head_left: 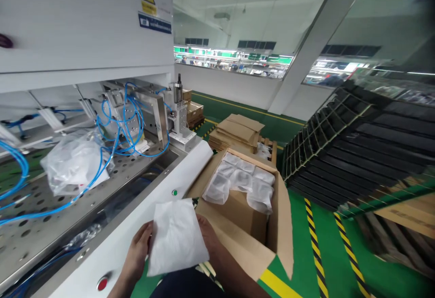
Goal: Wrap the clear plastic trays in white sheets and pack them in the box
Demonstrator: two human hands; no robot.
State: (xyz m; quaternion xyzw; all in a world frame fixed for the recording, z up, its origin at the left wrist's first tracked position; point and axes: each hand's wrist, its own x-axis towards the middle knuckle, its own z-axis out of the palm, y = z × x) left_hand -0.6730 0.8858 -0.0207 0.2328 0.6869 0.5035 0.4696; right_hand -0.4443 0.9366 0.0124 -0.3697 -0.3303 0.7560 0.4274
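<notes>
Head-worn view, downward onto both hands (137, 252)

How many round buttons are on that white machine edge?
2: a green one further along the white edge, and a red one near the left hand. Others may be out of view.

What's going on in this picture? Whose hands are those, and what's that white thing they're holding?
This picture comes from a camera worn on a person's head, so you see what they see, looking down. At the bottom are their left hand and right hand, holding a flat white bag. Next to them is an open cardboard box with more white bagged things inside. On the left is a big white machine with blue tubes and a metal plate full of holes. A clear plastic bag lies on that plate.
</notes>
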